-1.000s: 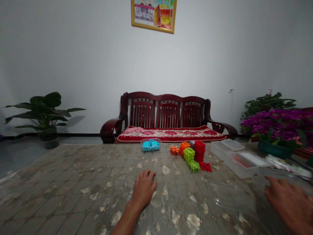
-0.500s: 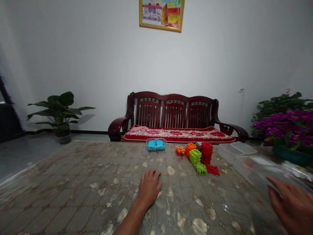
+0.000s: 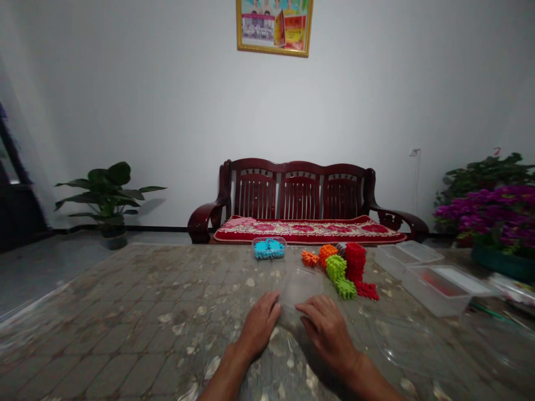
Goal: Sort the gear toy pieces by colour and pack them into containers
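Note:
My left hand (image 3: 258, 324) lies flat on the patterned table (image 3: 137, 312), fingers stretched toward the left edge of a clear plastic container (image 3: 300, 287). My right hand (image 3: 328, 331) sits just right of it, fingers curled on the near side of that container. Beyond the container are stacks of toothed plastic pieces: orange (image 3: 322, 254), green (image 3: 336, 274) and red (image 3: 356, 263). A small clear box of blue pieces (image 3: 268, 248) stands at the table's far edge.
Two clear boxes (image 3: 438, 283) (image 3: 407, 254) stand at the right, and a clear lid (image 3: 397, 340) lies nearer. Purple flowers (image 3: 497, 214) crowd the right edge. A wooden bench (image 3: 301, 206) and a potted plant (image 3: 109, 192) stand behind the table.
My right hand has swept from the far right to the middle, bringing a clear container beside my left hand. The left hand has stayed put. The view turned slightly left.

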The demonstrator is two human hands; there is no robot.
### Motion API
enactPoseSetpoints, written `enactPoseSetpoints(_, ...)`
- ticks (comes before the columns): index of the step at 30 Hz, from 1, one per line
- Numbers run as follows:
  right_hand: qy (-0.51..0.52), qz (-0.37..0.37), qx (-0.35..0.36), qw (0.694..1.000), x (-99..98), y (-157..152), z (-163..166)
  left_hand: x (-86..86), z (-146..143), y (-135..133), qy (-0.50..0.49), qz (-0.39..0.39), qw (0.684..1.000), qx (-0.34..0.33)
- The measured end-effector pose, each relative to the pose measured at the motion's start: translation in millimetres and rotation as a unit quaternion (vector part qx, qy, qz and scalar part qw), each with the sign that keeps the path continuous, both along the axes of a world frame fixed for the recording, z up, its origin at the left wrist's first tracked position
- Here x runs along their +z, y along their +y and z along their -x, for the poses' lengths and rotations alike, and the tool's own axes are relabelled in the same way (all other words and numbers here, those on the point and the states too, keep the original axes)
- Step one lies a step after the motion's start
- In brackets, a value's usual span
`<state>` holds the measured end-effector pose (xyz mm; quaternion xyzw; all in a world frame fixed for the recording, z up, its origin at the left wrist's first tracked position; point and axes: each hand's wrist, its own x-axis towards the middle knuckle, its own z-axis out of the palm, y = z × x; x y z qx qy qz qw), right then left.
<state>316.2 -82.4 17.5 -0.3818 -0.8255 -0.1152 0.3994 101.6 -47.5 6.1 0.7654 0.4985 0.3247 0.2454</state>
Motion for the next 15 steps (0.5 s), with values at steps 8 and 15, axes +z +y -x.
enactPoseSetpoints(8, -0.016, 0.092, -0.036, 0.995, -12.4, 7, 8, -6.9, 4, 4, -0.099, 0.022, 0.995, -0.021)
enactPoseSetpoints(15, -0.017, 0.066, -0.032, 0.997, -10.2, 17, 16, -4.6, 6, 4, -0.123, 0.044, 0.991, -0.012)
